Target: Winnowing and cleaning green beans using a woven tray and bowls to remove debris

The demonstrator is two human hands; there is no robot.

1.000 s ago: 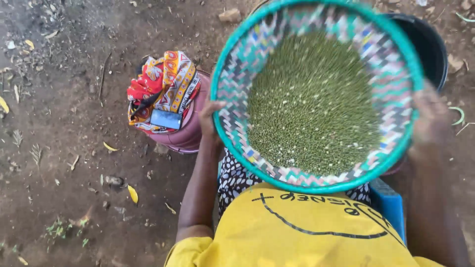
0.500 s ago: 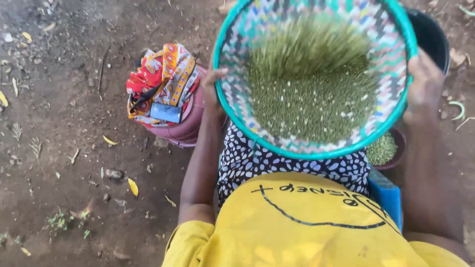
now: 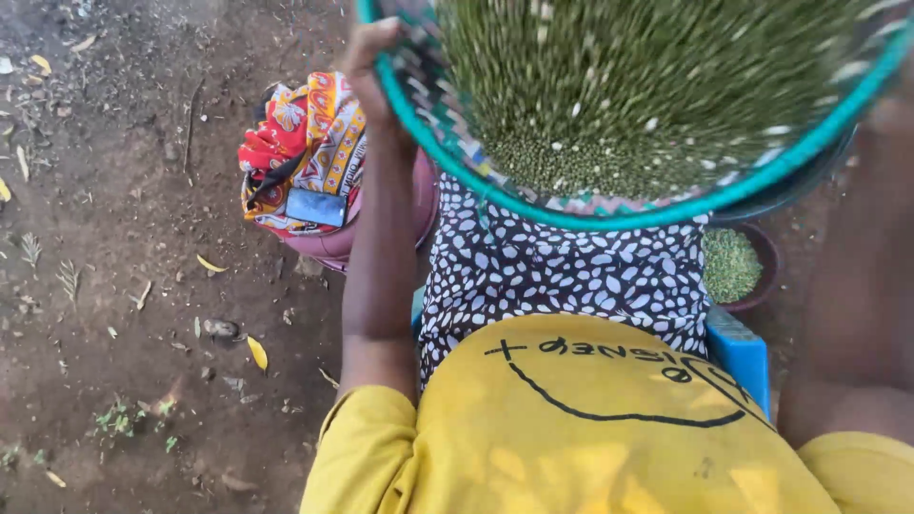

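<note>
A round woven winnowing tray (image 3: 533, 186) with a teal rim is raised in front of me, its near edge tilted down. Small green grains (image 3: 619, 86) fill it, many blurred in mid-air above the heap. My left hand (image 3: 373, 57) grips the tray's left rim, thumb over the edge. My right hand (image 3: 893, 112) holds the right rim and is blurred at the frame's edge. Below the tray are my spotted black-and-white skirt (image 3: 562, 276) and yellow shirt (image 3: 590, 428).
A pink bucket (image 3: 347, 246) on the left carries a bright patterned cloth (image 3: 303, 143) with a dark phone (image 3: 316, 207) on it. A small brown bowl of green grains (image 3: 733, 266) stands on the ground at right, by a blue stool edge (image 3: 738, 352). Bare soil with leaves lies left.
The tray has risen and come closer to the camera, and the grains have been tossed up from a flat bed into the air. Both hands stay on the rim.
</note>
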